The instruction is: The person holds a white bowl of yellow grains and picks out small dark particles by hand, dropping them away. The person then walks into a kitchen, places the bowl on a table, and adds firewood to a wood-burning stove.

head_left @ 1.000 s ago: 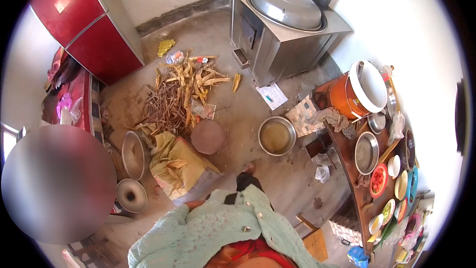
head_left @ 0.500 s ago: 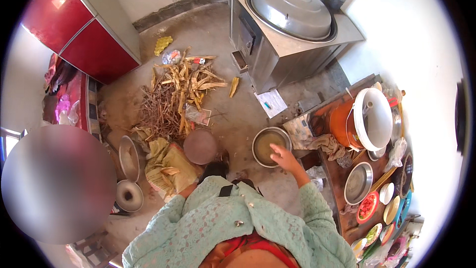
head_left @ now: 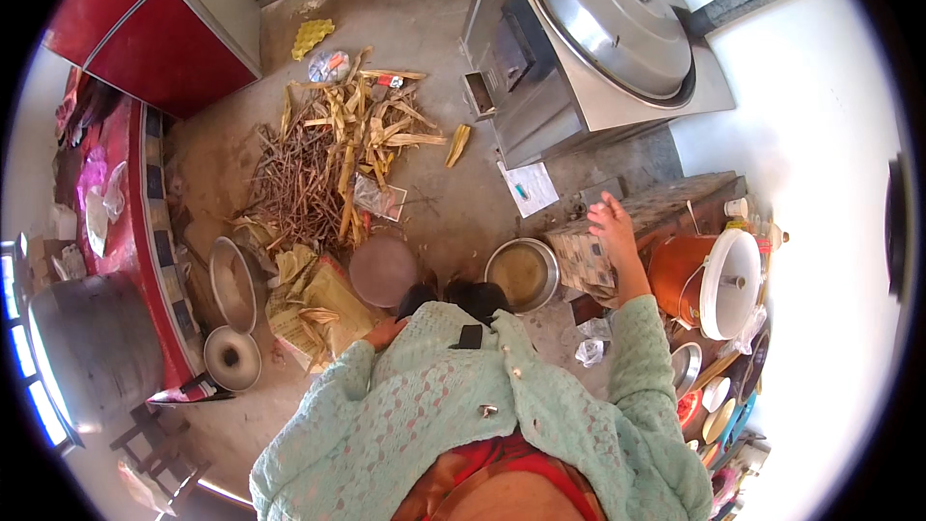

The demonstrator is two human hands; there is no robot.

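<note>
Two hands show below the person's mint knitted sleeves. The right hand reaches out to the right with fingers spread and loosely open, its palm down on the top of a tiled box; it grips nothing. The box stands on the floor, just right of a steel bowl holding brownish liquid, and just left of an orange pot with its white lid tipped up on edge. The left hand hangs low at the person's left side, mostly hidden by the sleeve; only part of it shows, so I cannot tell how far open it is. It lies just beside yellow husks, and a round brown lid sits near it, slightly farther. Farther out on the floor lies a heap of twigs and dry stalks. Far right stands a metal stove with a big domed lid. At left, two steel pans lie beside a red worktop.
</note>
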